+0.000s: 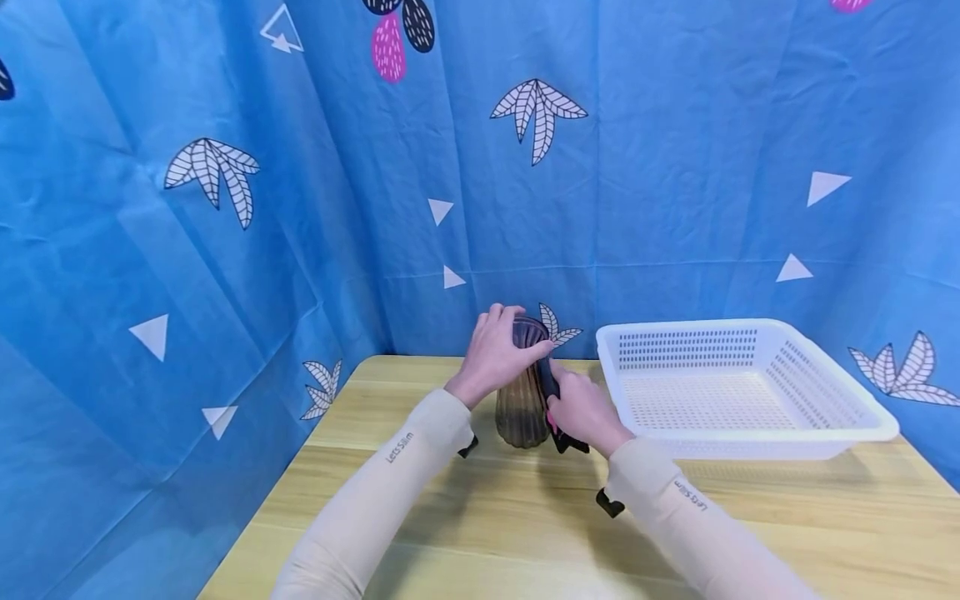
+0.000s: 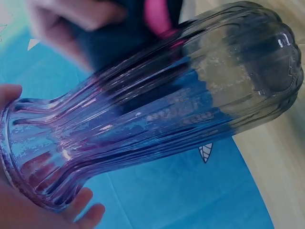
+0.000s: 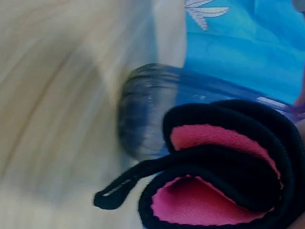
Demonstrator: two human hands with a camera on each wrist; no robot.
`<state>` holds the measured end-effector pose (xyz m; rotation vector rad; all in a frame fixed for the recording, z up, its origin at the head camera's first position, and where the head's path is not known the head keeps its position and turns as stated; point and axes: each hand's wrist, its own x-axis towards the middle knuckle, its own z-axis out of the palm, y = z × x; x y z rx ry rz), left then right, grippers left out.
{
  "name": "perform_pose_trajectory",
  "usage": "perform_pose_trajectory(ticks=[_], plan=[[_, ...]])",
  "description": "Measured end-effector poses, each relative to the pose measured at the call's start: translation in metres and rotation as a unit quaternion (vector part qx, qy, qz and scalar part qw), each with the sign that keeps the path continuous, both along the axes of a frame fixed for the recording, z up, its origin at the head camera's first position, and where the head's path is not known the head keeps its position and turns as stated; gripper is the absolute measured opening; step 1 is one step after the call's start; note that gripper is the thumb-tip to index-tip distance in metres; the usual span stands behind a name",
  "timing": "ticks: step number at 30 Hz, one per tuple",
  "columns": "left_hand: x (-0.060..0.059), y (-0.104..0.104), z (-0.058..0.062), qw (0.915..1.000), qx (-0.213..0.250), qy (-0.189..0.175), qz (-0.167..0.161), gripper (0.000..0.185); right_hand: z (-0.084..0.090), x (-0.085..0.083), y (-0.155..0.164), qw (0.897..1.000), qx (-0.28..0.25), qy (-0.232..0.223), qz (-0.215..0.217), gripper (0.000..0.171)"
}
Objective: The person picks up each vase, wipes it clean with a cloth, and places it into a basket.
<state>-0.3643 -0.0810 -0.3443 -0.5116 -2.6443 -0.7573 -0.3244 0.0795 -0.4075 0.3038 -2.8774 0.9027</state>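
A ribbed, see-through glass vase [image 1: 519, 408] with a flared mouth stands nearly upright in the head view, its base at the wooden table. My left hand [image 1: 497, 350] grips it around the rim, fingers on the far side and thumb toward the right. In the left wrist view, the ribbed glass body [image 2: 157, 124] stretches away from that hand. A folded black cloth with a pink inner side [image 3: 214, 205] is held in my right hand [image 1: 587, 408]. The cloth lies along the right side of the vase, and a small black loop tab sticks out from it.
To the right, a white plastic basket [image 1: 750, 435] with slotted walls sits on the wooden table [image 1: 495, 533]. Blue patterned curtain [image 1: 660, 208] hangs behind the table and along its left side. Dark bands [image 1: 610, 503] are worn at both wrists.
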Motion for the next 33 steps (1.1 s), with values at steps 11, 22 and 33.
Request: perform_pose_trajectory(ticks=[11, 22, 33], plan=[[0.006, -0.005, 0.015, 0.9985, 0.007, -0.055, -0.008, 0.08, -0.032, -0.004, 0.002, 0.999, 0.035, -0.027, 0.008, 0.066], [0.001, -0.015, 0.007, 0.9962, 0.037, -0.078, -0.015, 0.095, -0.044, -0.004, 0.003, 0.998, 0.017, -0.054, -0.004, 0.066], [0.005, -0.016, 0.016, 0.9983, -0.001, -0.055, 0.018, 0.104, -0.02, -0.001, 0.005, 1.0, -0.007, -0.016, -0.002, 0.066]])
